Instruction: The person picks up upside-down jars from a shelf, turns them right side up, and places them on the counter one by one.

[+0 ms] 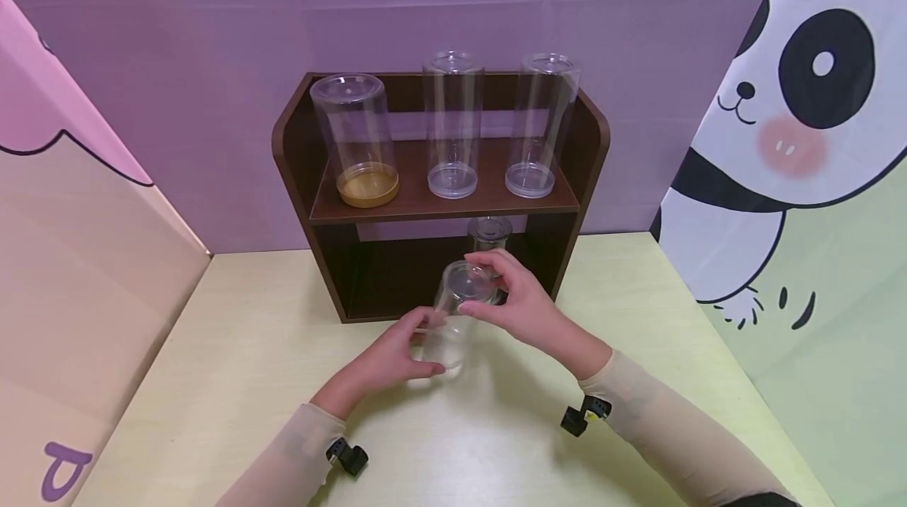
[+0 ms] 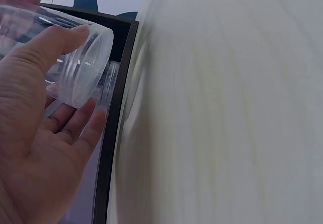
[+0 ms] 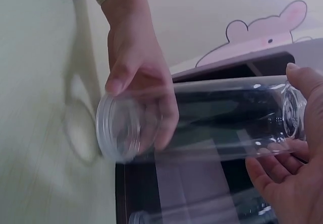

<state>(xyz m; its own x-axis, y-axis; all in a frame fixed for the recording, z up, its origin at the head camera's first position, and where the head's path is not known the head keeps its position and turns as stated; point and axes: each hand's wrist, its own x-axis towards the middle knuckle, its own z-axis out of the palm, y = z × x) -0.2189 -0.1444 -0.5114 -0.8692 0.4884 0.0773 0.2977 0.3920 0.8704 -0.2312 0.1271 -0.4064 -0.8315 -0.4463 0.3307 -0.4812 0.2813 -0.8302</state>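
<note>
A clear plastic jar (image 1: 448,342) is held, tilted, in front of the shelf, its lidded end down and its base up. My right hand (image 1: 524,306) grips the base end between thumb and fingers, plain in the right wrist view, where the see-through jar (image 3: 217,115) lies across the picture. Around the lower end by the clear lid (image 3: 113,130) curl the thumb and fingers of my left hand (image 1: 390,361). In the left wrist view the left thumb lies along the jar's side, with the other fingers beneath. The jar hides part of those fingers.
A dark brown two-tier shelf (image 1: 439,214) stands at the back of the pale table (image 1: 234,381). Its top tier bears a wide jar with a gold lid (image 1: 368,186) and two slim clear jars (image 1: 453,129). Another clear jar (image 1: 490,231) stands on the lower tier behind my right hand.
</note>
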